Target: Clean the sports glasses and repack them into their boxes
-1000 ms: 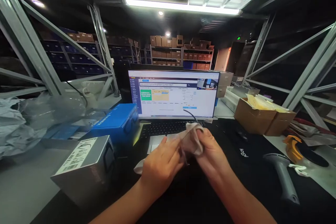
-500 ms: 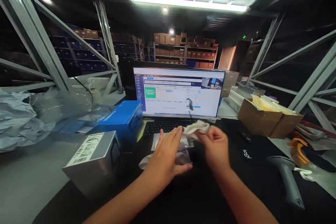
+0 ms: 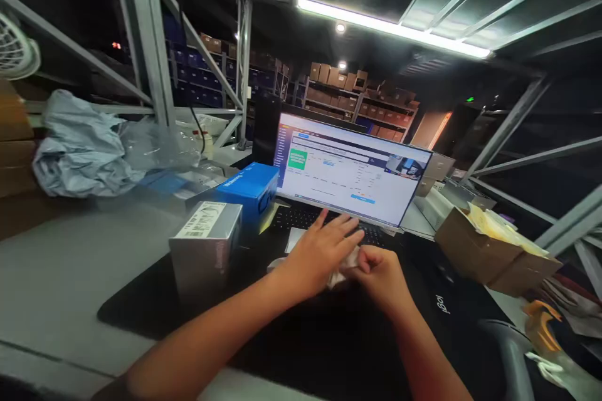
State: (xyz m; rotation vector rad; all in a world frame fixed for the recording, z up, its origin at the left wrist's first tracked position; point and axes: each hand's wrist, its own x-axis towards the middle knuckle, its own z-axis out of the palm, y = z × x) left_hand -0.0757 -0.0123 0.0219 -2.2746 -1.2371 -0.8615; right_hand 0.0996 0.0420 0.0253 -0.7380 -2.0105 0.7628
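Note:
My left hand (image 3: 320, 255) lies palm down with fingers stretched out, over a crumpled whitish cloth (image 3: 337, 278). Beside it my right hand (image 3: 382, 272) is closed, its fingers and thumb pinching the right end of that cloth. Most of the cloth is hidden beneath the left hand. A pale flat piece (image 3: 294, 239), perhaps card or paper, shows past the left hand's wrist side. Behind both hands is a black keyboard (image 3: 294, 218), partly covered by them.
A silver box (image 3: 204, 257) and a blue box (image 3: 251, 185) stand left on the black mat (image 3: 141, 291). The monitor (image 3: 329, 185) is behind. At right are a cardboard box (image 3: 475, 250), a grey handheld scanner (image 3: 512, 357) and an orange tape dispenser (image 3: 540, 326). Crumpled plastic (image 3: 87, 144) lies far left.
The view has tilted and turned left. My left hand has moved across the cloth toward my right hand, covering more of it. The right hand keeps its pinch on the cloth.

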